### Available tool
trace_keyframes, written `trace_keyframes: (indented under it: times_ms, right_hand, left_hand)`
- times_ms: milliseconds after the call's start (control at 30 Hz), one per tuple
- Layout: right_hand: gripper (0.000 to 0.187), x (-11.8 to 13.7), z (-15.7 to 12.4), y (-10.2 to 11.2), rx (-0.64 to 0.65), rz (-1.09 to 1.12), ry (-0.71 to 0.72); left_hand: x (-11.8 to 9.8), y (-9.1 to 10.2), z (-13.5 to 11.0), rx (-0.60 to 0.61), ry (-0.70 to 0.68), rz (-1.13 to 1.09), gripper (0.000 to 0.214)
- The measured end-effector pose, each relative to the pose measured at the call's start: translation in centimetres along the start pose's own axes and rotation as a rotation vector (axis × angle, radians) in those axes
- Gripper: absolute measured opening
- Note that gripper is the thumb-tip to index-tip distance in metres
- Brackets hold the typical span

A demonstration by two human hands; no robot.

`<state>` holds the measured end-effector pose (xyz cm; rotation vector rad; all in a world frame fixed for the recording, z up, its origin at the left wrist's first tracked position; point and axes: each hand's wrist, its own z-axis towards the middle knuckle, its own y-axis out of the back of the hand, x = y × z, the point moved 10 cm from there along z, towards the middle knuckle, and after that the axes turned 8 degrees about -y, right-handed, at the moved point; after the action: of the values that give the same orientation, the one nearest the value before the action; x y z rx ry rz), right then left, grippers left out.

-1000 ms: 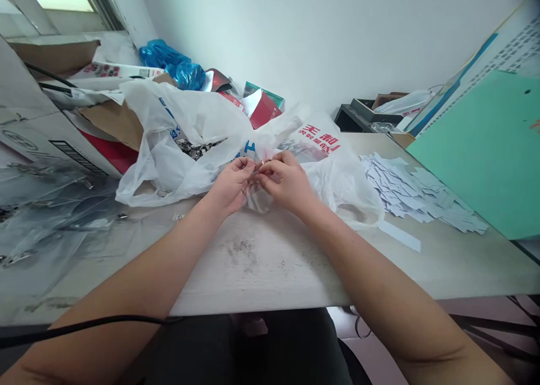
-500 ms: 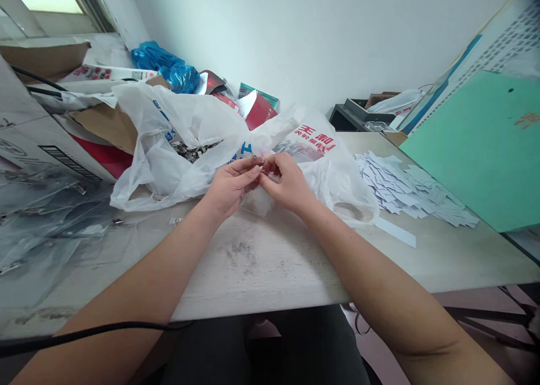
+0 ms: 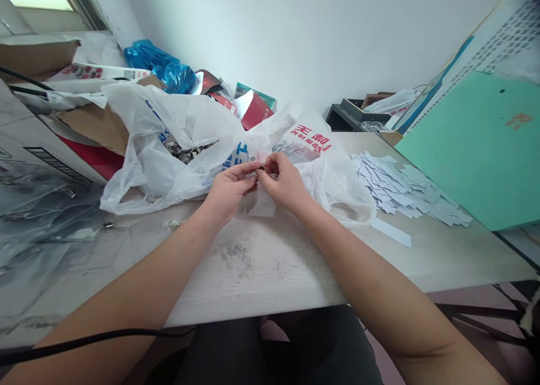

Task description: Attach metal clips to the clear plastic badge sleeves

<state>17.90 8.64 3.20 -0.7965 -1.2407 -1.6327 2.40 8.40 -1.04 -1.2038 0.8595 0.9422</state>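
Note:
My left hand (image 3: 230, 189) and my right hand (image 3: 284, 181) meet in front of the bags, fingertips pinched together. Between them is a small metal piece (image 3: 264, 168), mostly hidden by the fingers; its exact kind is too small to make out. Just below the fingers shows a clear plastic sleeve (image 3: 262, 208); whether it hangs from them or lies on the table I cannot tell. Behind my left hand, an open white plastic bag (image 3: 139, 171) holds many shiny metal parts (image 3: 189, 150). A second white bag (image 3: 337, 177) with red lettering lies behind my right hand.
Clear plastic sleeves with metal clips (image 3: 37, 222) are heaped at the left, beside a cardboard box (image 3: 50, 137). White paper slips (image 3: 392, 185) are piled on the right near a green panel (image 3: 476, 154). A black cable (image 3: 97, 335) crosses my left forearm.
Both hands have sunk slightly and their fingertips have drawn closer around the small metal piece. More of the clear sleeve shows below them. The view has shifted slightly.

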Motion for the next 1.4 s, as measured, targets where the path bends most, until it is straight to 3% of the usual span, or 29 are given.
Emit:
trace_keyframes:
  times_ms: [200, 533, 633, 800, 1000, 1133, 1300, 1400]
  right_hand:
    - [0.026, 0.0, 0.4, 0.4, 0.000, 0.012, 0.026]
    - [0.018, -0.4, 0.4, 0.2, 0.007, 0.068, 0.047]
    - [0.013, 0.4, 0.2, 0.0, 0.005, 0.022, 0.079]
    - [0.012, 1.4, -0.2, -0.5, 0.070, 0.056, 0.104]
    - [0.016, 0.8, -0.3, -0.8, 0.071, 0.071, 0.091]
    - [0.025, 0.1, -0.2, -0.3, 0.019, 0.057, 0.054]
    - [0.013, 0.4, -0.4, 0.9, -0.083, 0.029, 0.072]
    - [0.013, 0.9, -0.5, 0.5, -0.037, 0.034, 0.104]
  left_hand:
    - [-0.2, 0.1, 0.2, -0.012, -0.011, 0.001, 0.024]
    - [-0.8, -0.4, 0.1, 0.045, -0.019, -0.056, 0.047]
    - [-0.5, 0.1, 0.2, 0.003, -0.023, -0.056, 0.053]
    - [-0.4, 1.3, 0.5, -0.115, -0.055, -0.115, 0.053]
    - [-0.7, 0.9, 0.2, -0.084, -0.044, -0.097, 0.052]
    - [-0.9, 0.3, -0.1, -0.049, -0.057, -0.091, 0.041]
    - [-1.0, -0.7, -0.3, 0.022, -0.056, -0.087, 0.031]
    - [-1.1, -0.5, -0.3, 0.006, -0.055, -0.073, 0.033]
